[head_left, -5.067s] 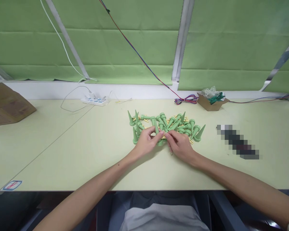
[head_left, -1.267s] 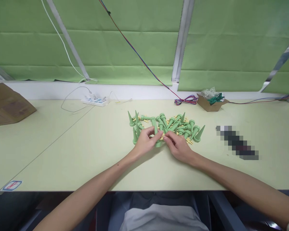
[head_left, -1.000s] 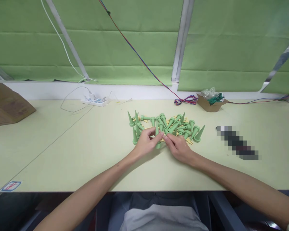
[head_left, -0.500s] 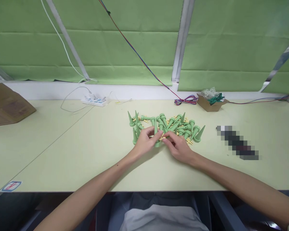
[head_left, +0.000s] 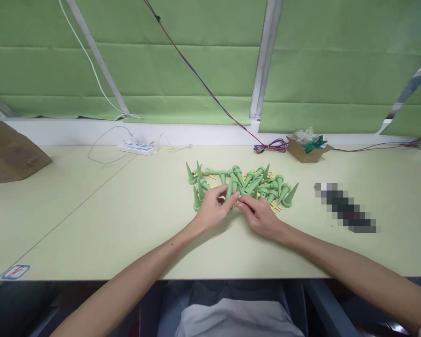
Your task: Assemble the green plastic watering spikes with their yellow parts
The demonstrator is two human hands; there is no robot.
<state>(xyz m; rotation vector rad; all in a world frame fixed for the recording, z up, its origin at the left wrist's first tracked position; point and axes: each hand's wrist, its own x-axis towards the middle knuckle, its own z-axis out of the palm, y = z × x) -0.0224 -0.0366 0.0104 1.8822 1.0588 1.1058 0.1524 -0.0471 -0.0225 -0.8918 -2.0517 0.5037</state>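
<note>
My left hand [head_left: 212, 208] is closed around a green plastic watering spike [head_left: 229, 189], whose pointed end stands up between thumb and fingers. My right hand [head_left: 264, 219] meets it from the right, thumb and forefinger pinched on a small yellow valve piece [head_left: 239, 198] that is mostly covered by the fingertips. Just beyond both hands lies a pile of green watering spikes [head_left: 254, 184], some upright on their wide ends, others on their sides. Small yellow valve pieces [head_left: 275, 205] lie among them, with a few at the pile's near right side.
A small cardboard box [head_left: 304, 155] with clear plastic and green material stands at the back, beside coiled red and blue wire [head_left: 271, 146]. Further left are a white power strip [head_left: 138, 147] and a large cardboard box [head_left: 16, 157]. A pixelated dark object [head_left: 347, 208] lies at right.
My right fingertips have closed in against my left thumb, covering more of the yellow piece. The spike in my left hand has tipped slightly, its point leaning to the right.
</note>
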